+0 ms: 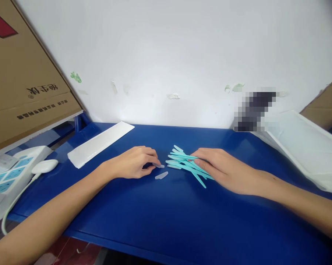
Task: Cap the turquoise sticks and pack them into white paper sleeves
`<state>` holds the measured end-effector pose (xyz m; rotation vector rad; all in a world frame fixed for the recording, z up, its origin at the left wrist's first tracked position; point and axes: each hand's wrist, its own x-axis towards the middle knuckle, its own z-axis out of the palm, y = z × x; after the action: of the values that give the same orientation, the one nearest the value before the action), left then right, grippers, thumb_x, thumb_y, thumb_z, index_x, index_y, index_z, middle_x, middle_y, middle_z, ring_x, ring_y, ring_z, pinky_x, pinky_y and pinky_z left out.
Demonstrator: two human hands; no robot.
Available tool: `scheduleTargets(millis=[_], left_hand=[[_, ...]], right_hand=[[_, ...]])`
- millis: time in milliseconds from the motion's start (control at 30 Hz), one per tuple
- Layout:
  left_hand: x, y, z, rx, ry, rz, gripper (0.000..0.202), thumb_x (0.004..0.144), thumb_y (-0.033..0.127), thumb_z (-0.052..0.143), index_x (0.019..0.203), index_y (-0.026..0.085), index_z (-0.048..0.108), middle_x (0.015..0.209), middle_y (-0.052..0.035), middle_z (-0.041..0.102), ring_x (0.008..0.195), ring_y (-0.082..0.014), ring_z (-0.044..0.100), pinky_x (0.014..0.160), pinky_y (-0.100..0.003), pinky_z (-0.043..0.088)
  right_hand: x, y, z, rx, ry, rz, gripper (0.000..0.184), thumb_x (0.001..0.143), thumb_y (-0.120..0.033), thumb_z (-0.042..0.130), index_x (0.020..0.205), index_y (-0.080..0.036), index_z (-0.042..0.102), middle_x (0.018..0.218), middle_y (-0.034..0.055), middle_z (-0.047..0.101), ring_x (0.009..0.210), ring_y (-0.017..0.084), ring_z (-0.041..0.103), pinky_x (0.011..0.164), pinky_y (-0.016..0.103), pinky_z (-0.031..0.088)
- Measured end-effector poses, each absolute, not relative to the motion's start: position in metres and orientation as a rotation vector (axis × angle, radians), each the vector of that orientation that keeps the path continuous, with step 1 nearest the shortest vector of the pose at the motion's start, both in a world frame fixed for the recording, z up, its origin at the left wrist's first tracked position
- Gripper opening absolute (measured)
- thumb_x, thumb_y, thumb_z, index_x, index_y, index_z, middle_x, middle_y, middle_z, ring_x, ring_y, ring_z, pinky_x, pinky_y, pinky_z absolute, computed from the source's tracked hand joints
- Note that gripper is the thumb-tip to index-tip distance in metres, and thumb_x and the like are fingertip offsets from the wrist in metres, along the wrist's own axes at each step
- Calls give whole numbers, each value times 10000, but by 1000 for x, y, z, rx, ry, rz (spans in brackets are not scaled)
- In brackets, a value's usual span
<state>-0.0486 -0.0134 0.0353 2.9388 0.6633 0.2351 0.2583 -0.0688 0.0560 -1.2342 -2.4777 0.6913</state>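
Note:
On the blue table lies a loose bunch of thin turquoise sticks [186,162], which look like eyebrow razors with pale covers on their left ends. My right hand [223,169] reaches over the handles from the right, fingers closed on part of the bunch. Just left of it, my left hand [138,162] pinches a small translucent cap [159,166] between thumb and fingers. A second translucent cap [162,175], blade-shaped, rests on the table below those fingertips. The right fingertips are partly hidden among the sticks.
A long white packet [101,144] lies at the back left. Beyond the left table edge are a white power strip [19,173] with a plug and cable, and a cardboard box [30,73]. A white tray [304,147] stands at right, beside a pixelated dark object [255,110] by the wall.

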Motion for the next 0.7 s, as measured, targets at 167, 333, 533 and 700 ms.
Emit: scheduleTargets(millis=[167, 333, 533, 700], left_hand=[[-42, -19, 29, 3077, 610, 218, 270, 1024, 203, 485, 1179, 200, 706, 1054, -81, 689, 891, -187, 642, 829, -316, 467], [-34, -29, 29, 3063, 511, 252, 292, 983, 136, 480, 1175, 201, 690, 1047, -76, 683, 853, -189, 611, 793, -325, 455], [-26, -45, 36, 2996, 460, 207, 342, 866, 161, 606, 1195, 214, 686, 1042, -71, 676, 835, -201, 613, 791, -339, 477], [-19, -51, 27, 2970, 370, 338, 282, 939, 374, 666, 1157, 200, 705, 1014, -70, 677, 775, -184, 611, 741, -330, 479]], right_hand=[[258, -69, 55, -1207, -2504, 691, 395, 1072, -437, 283, 907, -221, 569, 848, 34, 615, 715, 174, 549, 655, 339, 388], [258, -67, 55, -1221, -2480, 682, 393, 1070, -436, 292, 925, -222, 587, 863, 35, 634, 727, 175, 563, 659, 340, 398], [259, -67, 55, -1219, -2489, 674, 383, 1066, -421, 301, 902, -218, 581, 838, 33, 634, 695, 169, 548, 633, 336, 383], [259, -67, 55, -1243, -2486, 668, 366, 1063, -416, 312, 828, -223, 514, 783, 13, 598, 663, 160, 521, 620, 328, 367]])
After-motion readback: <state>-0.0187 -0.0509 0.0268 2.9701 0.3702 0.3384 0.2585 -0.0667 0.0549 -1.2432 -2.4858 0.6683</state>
